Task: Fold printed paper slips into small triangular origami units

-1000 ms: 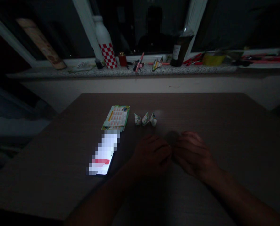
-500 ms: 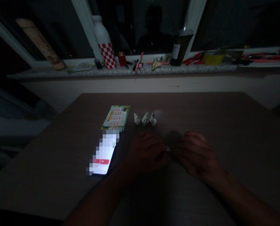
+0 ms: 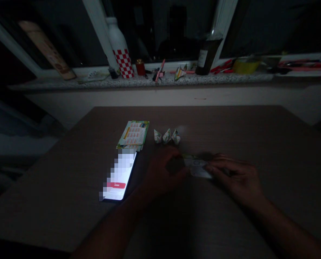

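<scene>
A small folded piece of paper [image 3: 200, 169], pale with a bit of print, is held low above the dark table or against it; I cannot tell which. My right hand [image 3: 237, 176] pinches its right end between thumb and fingers. At the paper's left end, my left hand [image 3: 163, 172] is curled with thumb and fingertips meeting at the edge, dim and partly smeared. Just beyond my left hand stand three small folded paper pieces in a row, the middle one [image 3: 167, 136] close to its neighbours.
Left of my hands lies a lit phone [image 3: 121, 176], with a stack of printed calendar cards [image 3: 133, 135] behind it. Along the stone windowsill [image 3: 95, 85] past the table [image 3: 230, 126] stand a checkered bottle [image 3: 122, 59], a dark pouch [image 3: 206, 59] and pens.
My hands have moved apart and the fingers have opened out somewhat, so more of the folded paper shows between them. The phone, cards and three folded pieces stay put.
</scene>
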Motion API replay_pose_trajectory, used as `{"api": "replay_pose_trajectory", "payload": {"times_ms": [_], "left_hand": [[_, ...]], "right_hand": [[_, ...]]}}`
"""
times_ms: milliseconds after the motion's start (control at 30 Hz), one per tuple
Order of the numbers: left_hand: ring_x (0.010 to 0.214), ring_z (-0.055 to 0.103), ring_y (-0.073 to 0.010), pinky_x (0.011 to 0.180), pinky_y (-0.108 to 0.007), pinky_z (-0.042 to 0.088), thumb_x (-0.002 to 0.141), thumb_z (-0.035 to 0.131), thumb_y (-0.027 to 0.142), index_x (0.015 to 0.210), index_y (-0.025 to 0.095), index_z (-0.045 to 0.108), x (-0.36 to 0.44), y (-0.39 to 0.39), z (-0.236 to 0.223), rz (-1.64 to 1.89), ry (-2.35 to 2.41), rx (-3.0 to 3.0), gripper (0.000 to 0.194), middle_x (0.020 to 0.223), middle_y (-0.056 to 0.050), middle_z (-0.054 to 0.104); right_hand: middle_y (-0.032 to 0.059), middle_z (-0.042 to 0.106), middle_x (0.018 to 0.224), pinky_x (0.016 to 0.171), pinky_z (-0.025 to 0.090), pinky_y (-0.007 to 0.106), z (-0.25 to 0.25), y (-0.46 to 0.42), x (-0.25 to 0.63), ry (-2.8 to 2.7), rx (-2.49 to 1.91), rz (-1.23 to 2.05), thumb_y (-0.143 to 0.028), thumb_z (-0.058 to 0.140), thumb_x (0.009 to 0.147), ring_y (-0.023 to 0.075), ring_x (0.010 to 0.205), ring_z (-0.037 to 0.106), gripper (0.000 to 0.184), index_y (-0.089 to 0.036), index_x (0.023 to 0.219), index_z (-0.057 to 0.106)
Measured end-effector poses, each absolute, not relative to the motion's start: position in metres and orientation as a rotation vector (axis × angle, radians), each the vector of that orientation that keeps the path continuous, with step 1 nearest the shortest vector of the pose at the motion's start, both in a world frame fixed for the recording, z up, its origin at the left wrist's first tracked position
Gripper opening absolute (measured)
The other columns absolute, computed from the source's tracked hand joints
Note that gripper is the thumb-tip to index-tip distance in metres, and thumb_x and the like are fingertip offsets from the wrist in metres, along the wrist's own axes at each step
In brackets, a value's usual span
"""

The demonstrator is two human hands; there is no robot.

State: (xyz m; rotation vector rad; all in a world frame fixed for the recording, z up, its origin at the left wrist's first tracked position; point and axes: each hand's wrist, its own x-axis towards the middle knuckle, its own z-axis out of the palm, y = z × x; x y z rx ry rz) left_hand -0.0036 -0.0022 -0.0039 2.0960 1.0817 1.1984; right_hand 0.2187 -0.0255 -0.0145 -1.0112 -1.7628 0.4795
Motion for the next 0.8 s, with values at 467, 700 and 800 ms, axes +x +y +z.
{"api": "replay_pose_trajectory", "payload": {"times_ms": [467,700,800], "left_hand": [[0.068,0.067,-0.0171,0.066,-0.031,0.054,0.074,0.071,0.037,0.083,0.016,0.071,0.014,-0.003,-0.021,0.820,1.004,1.111,0.024,0.079,-0.003,0.073],[0.063,0.065,-0.0150,0.062,-0.027,0.051,0.070,0.074,0.034,0.076,0.016,0.071,0.017,-0.007,-0.017,0.801,1.008,1.100,0.019,0.073,-0.002,0.072],[0.062,0.064,-0.0141,0.060,-0.026,0.050,0.067,0.076,0.033,0.078,0.015,0.071,0.016,-0.008,-0.017,0.766,0.985,1.082,0.021,0.073,-0.002,0.071]], "right_hand": [[0.0051,0.076,0.085,0.065,0.059,0.028,-0.028,-0.027,0.224,-1.691,-1.045,0.820,-0.020,0.061,0.084,0.0179,0.073,0.072,0.021,-0.021,0.104,0.069],[0.0115,0.070,0.098,0.073,0.058,0.032,-0.021,-0.024,0.220,-2.040,-0.739,0.398,-0.013,0.063,0.080,0.0215,0.090,0.068,0.027,-0.018,0.106,0.067],[0.0107,0.072,0.092,0.070,0.059,0.032,-0.022,-0.024,0.218,-2.004,-0.702,0.394,-0.018,0.063,0.082,0.0214,0.085,0.069,0.019,-0.018,0.100,0.070]]}}
